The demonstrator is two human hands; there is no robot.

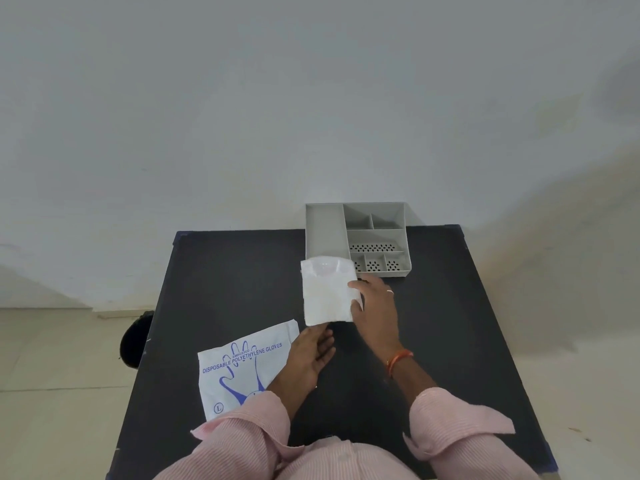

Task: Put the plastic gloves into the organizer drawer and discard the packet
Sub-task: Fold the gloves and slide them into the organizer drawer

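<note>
- The stack of gloves (327, 294), a folded white wad of thin plastic, is out of its packet and held above the tabletop (221, 278), just in front of the organizer's near-left corner; its top edge overlaps the near end of the long left compartment in this view.
- Your right hand (375, 311) grips the stack by its right edge: the thumb lies across the front face and the other fingers are tucked behind it, so the fingers are closed on the gloves.
- Your left hand (310, 355) sits just below the stack's lower edge, fingers loosely curled and pointing up at it; the fingertips reach the bottom corner, but you cannot tell from here whether they pinch it or only touch it.
- The packet (239, 367), white with blue print reading "Disposable Polyethylene Gloves" and a blue hand outline, lies flat on the tabletop to the left of your left hand, with your left forearm and sleeve (249, 431) crossing its lower right part.
- The organizer (356, 239) is a grey divided tray at the far edge of the tabletop, against the wall: one long compartment down its left side, smaller ones to the right, some with perforated floors. All the compartments you can see hold nothing.
- A ring shows on your right hand and an orange band (398, 360) circles that wrist.
- A dark round object (136, 339) stands on the floor beside the tabletop's left edge.
</note>
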